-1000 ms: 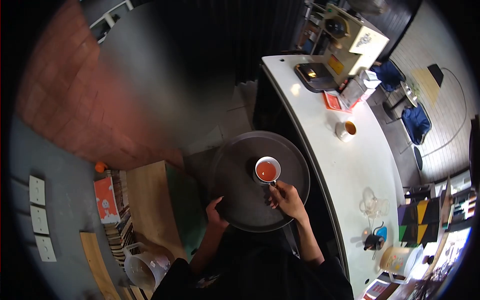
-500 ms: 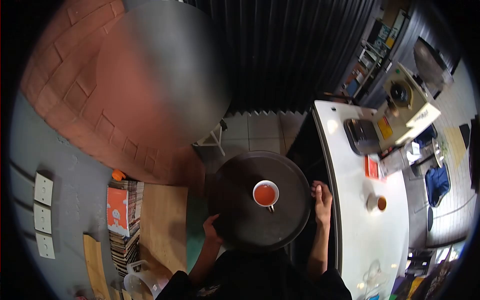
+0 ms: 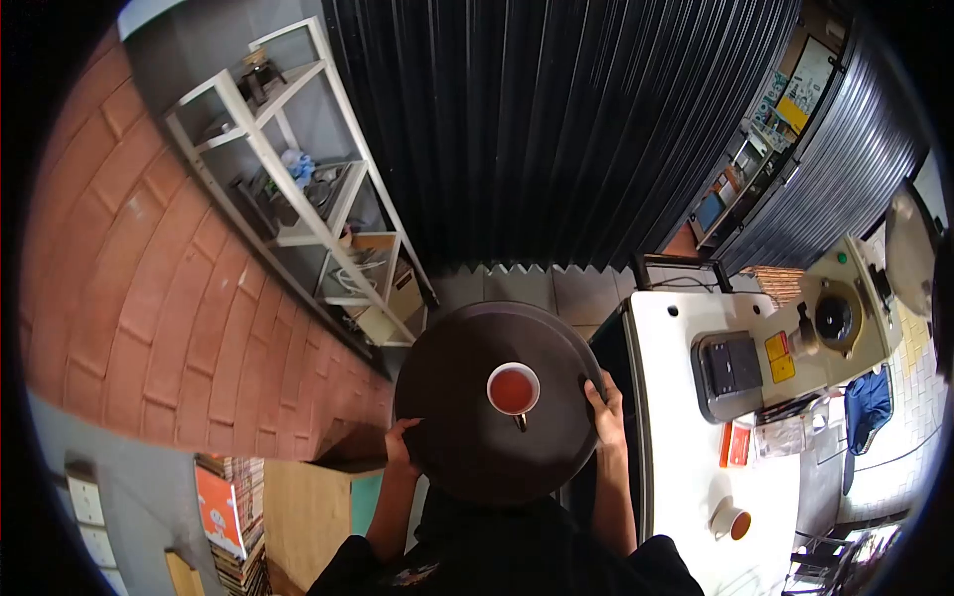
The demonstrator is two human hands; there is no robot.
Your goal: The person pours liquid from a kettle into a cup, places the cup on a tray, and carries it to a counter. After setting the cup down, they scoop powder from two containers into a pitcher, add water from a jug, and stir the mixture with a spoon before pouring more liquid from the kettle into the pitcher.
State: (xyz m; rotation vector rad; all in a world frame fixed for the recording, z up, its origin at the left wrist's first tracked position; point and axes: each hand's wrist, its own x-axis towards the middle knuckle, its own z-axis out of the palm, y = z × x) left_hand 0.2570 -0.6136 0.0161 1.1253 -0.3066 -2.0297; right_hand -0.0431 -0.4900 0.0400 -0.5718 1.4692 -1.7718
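A round dark brown tray [image 3: 457, 348] is in front of my body, with both hands at its rim. On it, near the middle, stands a white cup [image 3: 513, 366] of reddish-brown liquid [image 3: 513, 390], upright, its handle turned towards me. My left hand [image 3: 400, 444] grips the tray's left edge, the thumb over the rim and the other fingers mostly hidden. At the right edge my right hand [image 3: 606, 409] is closed on the rim, thumb on top and fingers around the outside.
To the right runs a white counter [image 3: 666, 437] with a second cup [image 3: 732, 521] and a cream-coloured machine [image 3: 840, 318]. Ahead stand a corrugated black wall [image 3: 537, 129] and a white shelf rack [image 3: 328, 238]. A brick wall [image 3: 169, 298] and wooden surface [image 3: 303, 497] lie left.
My right hand, beside the tray earlier, is now closed on its right rim. My view has shifted, so the shelf rack shows where a blurred patch was. The cup stays on the tray.
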